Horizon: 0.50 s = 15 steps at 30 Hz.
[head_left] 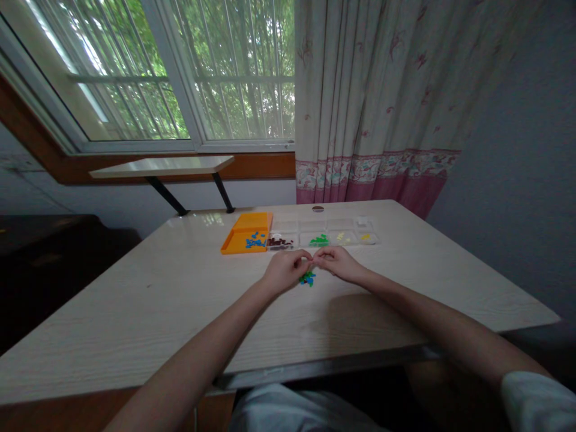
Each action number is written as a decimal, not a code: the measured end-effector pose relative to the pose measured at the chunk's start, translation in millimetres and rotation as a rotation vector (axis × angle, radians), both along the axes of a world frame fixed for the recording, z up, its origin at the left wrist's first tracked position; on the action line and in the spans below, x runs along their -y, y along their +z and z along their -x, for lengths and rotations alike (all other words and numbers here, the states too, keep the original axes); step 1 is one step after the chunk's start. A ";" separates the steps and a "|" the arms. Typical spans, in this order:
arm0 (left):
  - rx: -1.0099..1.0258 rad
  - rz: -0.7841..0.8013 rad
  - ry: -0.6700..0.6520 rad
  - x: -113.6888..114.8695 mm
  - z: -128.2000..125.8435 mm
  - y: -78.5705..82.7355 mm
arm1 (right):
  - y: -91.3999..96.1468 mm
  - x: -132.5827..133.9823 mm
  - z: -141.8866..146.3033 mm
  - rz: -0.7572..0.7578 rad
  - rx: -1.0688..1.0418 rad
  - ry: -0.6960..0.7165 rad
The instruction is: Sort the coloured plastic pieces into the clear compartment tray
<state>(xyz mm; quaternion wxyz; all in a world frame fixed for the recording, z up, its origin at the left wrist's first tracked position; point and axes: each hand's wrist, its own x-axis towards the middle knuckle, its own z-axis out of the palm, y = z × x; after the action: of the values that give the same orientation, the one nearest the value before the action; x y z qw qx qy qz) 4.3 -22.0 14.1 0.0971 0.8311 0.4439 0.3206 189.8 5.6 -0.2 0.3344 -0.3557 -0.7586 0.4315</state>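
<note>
Head view. Two bare hands over the middle of the tabletop [180, 318], forearms coming in from the near side, one from each lower corner. Left hand [283, 270]: fingers bent, thumb and fingertips drawn in to a pinch. Right hand [339, 263]: same posture, mirrored. Fingertips of both meet, or very nearly so. Whatever sits between them is too small and too covered to make out; cannot tell if either is clamped on a piece.

Cluster [308, 278], green and blue with a dark speck: directly below the meeting fingertips, beside the left hand, partly covered by it. Cannot tell whether it hangs from the fingers or lies on the wood.

Beyond the hands, a row of containers. Orange box [230, 243] at the left end, lid open and leaning back, blue pieces [255, 240] scattered toward its right side. Clear tray [303, 245] just beside it, stretching right, its clear lid raised behind. Compartments left to right: dark brown pieces [279, 242], green pieces [319, 240] in a heap, pale yellow pieces [341, 237], then a few yellow pieces [366, 236] at the right end.

Dark disc [318, 209] near the far edge, behind the tray. Raised shelf [166, 165] on black legs, far left. Window [243, 72] with bars and foliage outside; flowered curtain [382, 90] to its right, pink along the bottom.
</note>
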 end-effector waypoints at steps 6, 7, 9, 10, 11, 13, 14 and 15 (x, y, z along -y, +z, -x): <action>0.012 0.009 -0.007 1.0 -1.1 -1.0 | 0.9 -0.3 0.3 0.064 -0.018 -0.020; 0.017 0.013 -0.005 1.2 -1.3 -1.0 | 1.3 0.2 0.5 0.068 -0.024 -0.021; 0.033 0.022 0.000 1.3 -1.4 -0.9 | 2.2 1.7 0.8 0.082 -0.033 -0.018; 0.043 0.027 0.003 1.1 -1.5 -0.9 | 2.8 2.5 0.8 0.084 -0.036 -0.013; 0.054 0.032 0.005 0.8 -1.5 -0.9 | 3.4 3.4 0.8 0.076 -0.035 -0.011; 0.076 0.048 0.004 0.1 -1.6 -0.8 | 4.7 5.2 0.7 0.035 -0.023 -0.018; 0.088 0.059 0.002 -0.3 -1.7 -0.9 | 5.2 6.0 0.6 0.003 -0.014 -0.029; 0.102 0.071 -0.002 -0.7 -1.8 -1.1 | 5.6 6.6 0.5 -0.032 -0.001 -0.042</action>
<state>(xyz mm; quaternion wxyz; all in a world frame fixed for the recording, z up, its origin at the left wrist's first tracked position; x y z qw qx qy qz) 6.1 -21.3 13.1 0.1494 0.8102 0.4487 0.3463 189.3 -1.0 5.4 0.3493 -0.3662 -0.7576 0.4122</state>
